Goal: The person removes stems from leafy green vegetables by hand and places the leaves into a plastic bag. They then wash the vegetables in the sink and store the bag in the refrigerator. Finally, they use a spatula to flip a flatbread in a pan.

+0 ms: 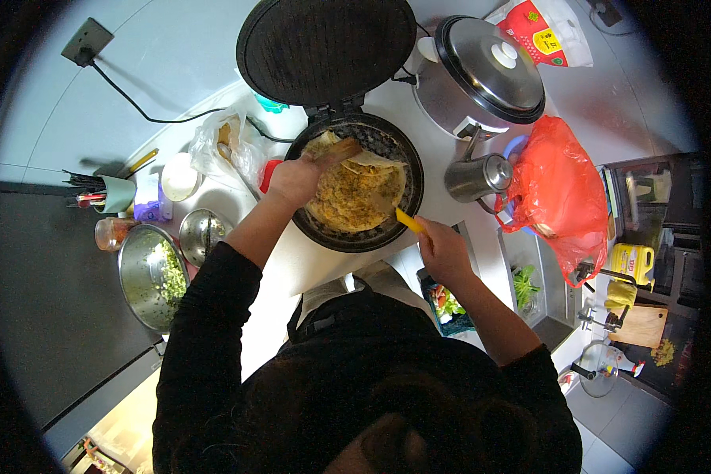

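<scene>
On the round black pan of an electric griddle (pixel 416 178) lies a browned flatbread (pixel 355 201), its far edge partly folded or overlapped. My left hand (pixel 299 178) grips a wooden spatula (pixel 340 152) laid across the flatbread's upper left part. In my right hand (pixel 444 249) is the yellow handle of a spatula (pixel 410 220), whose blade meets the flatbread's lower right side and is hard to make out. The griddle's ridged lid (pixel 326 50) is raised behind the pan.
Right of the griddle are a steel pot with a lid (pixel 489 71), a metal pitcher (pixel 477 178), a red plastic bag (pixel 560 189) and a sink (pixel 554 278). To the left stand a steel bowl of chopped greens (pixel 148 278), a smaller steel bowl (pixel 195 237) and a clear plastic bag (pixel 213 148).
</scene>
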A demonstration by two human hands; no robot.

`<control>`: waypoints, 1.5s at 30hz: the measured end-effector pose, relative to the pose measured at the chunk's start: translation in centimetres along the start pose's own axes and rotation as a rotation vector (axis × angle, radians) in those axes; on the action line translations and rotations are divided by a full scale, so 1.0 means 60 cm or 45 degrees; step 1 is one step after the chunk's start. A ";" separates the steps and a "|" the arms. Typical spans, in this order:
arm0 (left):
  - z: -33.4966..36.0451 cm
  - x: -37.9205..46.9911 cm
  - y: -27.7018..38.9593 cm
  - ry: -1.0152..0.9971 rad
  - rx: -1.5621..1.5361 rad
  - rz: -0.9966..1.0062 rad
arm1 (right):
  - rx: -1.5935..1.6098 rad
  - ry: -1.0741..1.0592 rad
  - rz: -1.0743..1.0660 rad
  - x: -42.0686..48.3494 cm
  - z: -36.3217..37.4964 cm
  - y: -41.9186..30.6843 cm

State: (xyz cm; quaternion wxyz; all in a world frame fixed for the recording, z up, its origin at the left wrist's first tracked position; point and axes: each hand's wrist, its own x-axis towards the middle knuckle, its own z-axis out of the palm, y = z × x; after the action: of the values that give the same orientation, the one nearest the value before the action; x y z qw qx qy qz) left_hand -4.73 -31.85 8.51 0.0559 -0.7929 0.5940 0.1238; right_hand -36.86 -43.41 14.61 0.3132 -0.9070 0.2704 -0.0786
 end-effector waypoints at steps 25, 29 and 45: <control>0.001 -0.228 0.140 -0.135 -0.777 -0.416 | -0.832 -0.389 -0.838 0.337 -0.051 -0.026; -0.003 -0.251 0.153 -0.198 -0.911 -0.423 | -0.798 -0.540 -0.972 0.367 -0.036 -0.060; 0.016 -0.243 0.139 -0.093 -0.764 -0.384 | -1.024 -0.433 -0.585 0.382 0.006 -0.191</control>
State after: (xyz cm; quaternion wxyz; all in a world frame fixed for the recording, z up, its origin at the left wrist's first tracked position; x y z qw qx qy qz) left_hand -16.69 -20.48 11.92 -0.1409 -0.8480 0.4048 0.3118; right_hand -12.41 -48.02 20.71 -0.0473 -0.9922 0.0175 0.1140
